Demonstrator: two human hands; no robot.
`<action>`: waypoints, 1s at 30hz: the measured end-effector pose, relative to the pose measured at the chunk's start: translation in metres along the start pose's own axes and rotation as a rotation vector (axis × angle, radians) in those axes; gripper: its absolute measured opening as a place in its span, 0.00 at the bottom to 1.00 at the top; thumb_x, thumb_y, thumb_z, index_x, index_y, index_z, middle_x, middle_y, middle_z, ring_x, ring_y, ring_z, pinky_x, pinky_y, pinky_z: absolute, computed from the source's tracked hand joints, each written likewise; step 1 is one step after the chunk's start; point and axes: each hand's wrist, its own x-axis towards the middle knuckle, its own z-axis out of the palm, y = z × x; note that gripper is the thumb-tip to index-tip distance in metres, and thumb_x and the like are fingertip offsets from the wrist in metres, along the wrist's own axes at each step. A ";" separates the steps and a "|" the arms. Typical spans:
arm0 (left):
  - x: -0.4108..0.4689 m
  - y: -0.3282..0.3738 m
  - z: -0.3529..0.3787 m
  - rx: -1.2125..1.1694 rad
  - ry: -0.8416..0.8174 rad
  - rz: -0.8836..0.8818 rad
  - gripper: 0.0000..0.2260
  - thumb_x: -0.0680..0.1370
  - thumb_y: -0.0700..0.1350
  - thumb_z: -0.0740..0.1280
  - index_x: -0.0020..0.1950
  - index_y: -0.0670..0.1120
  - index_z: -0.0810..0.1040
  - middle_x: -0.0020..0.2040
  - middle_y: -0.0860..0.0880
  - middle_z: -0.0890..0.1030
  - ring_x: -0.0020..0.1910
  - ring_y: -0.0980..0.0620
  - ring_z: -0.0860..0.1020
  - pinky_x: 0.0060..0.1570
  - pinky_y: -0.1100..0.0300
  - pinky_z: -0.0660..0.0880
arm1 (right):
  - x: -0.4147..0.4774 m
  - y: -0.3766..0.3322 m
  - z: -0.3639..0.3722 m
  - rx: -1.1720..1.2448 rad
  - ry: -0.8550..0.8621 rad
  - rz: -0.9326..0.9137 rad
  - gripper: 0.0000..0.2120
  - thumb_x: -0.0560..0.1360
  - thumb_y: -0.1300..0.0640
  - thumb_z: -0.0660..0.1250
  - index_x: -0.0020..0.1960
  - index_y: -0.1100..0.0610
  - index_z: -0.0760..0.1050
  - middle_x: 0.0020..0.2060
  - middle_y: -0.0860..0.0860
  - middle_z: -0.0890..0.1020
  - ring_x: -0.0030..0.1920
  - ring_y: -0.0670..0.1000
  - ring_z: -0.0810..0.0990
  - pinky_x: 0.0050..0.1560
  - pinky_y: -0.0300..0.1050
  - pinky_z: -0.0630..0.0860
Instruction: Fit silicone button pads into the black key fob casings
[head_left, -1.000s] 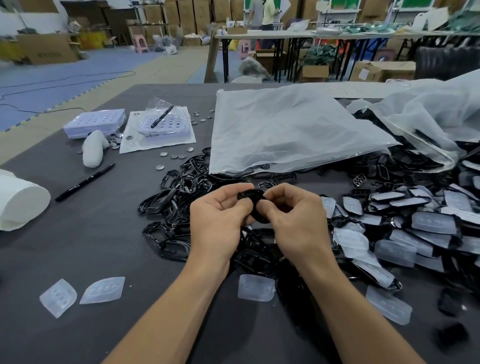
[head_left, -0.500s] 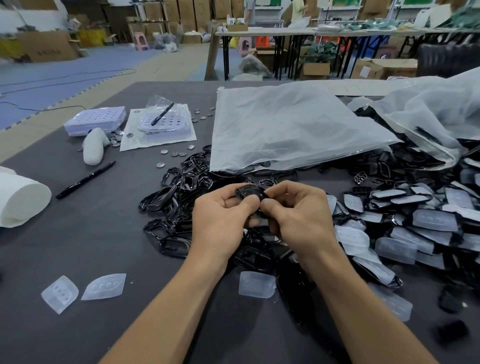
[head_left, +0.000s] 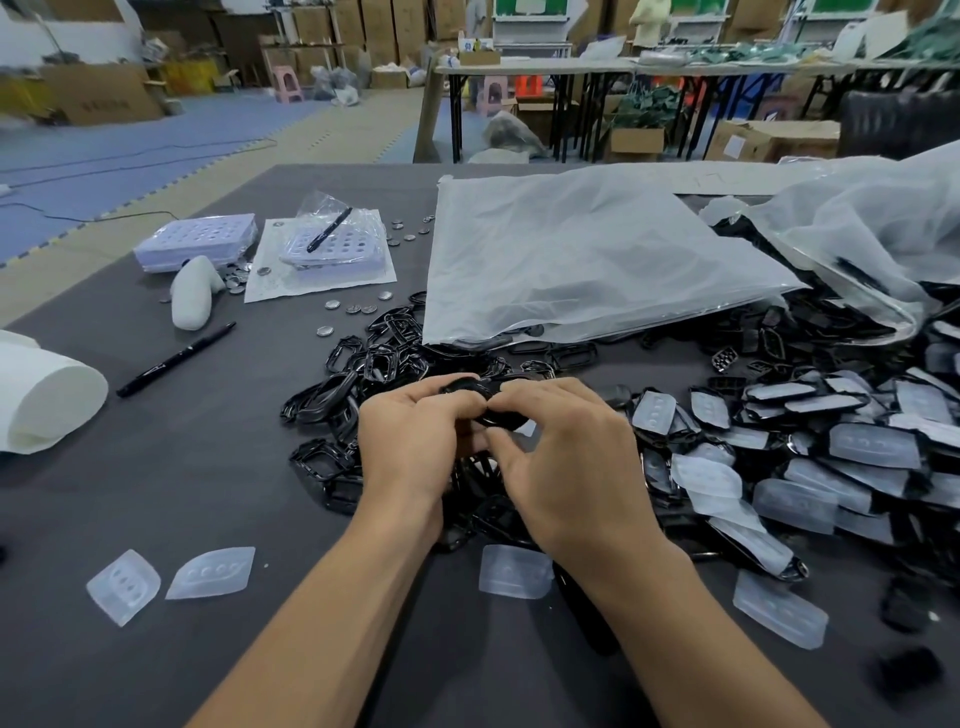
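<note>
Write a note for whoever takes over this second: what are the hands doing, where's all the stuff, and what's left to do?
Hands: the left hand and right hand both grip one black casing above the table. The fingers hide whether its pad is in.
Things: empty casings are heaped just behind the left hand. Loose pads lie on the table near the front.
Done: the right-side pile looks like casings already fitted with pads.
Left: finish this casing, then work through the empty casings.

Factory assembly floor: stacked cardboard boxes (head_left: 374, 26), folding worktables (head_left: 535, 67), heaped casings (head_left: 374, 358).
</note>
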 end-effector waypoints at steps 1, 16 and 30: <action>0.000 0.001 0.000 -0.004 0.012 0.002 0.09 0.72 0.29 0.71 0.42 0.41 0.88 0.34 0.43 0.85 0.28 0.51 0.80 0.30 0.63 0.78 | 0.000 0.000 0.000 0.007 -0.005 -0.005 0.10 0.69 0.60 0.79 0.49 0.53 0.85 0.43 0.46 0.86 0.48 0.51 0.83 0.50 0.49 0.82; 0.001 0.005 -0.009 0.096 -0.348 0.035 0.06 0.76 0.34 0.71 0.44 0.42 0.87 0.36 0.44 0.84 0.35 0.53 0.81 0.37 0.66 0.77 | 0.017 0.009 -0.007 1.132 -0.162 0.950 0.13 0.83 0.63 0.63 0.45 0.65 0.83 0.35 0.57 0.85 0.29 0.49 0.79 0.31 0.39 0.79; -0.005 -0.005 0.005 -0.028 -0.223 -0.078 0.09 0.72 0.52 0.77 0.40 0.46 0.89 0.40 0.44 0.87 0.39 0.50 0.86 0.35 0.60 0.82 | 0.003 0.017 0.002 0.187 0.094 0.212 0.07 0.77 0.60 0.72 0.51 0.52 0.87 0.48 0.46 0.87 0.50 0.47 0.83 0.55 0.50 0.81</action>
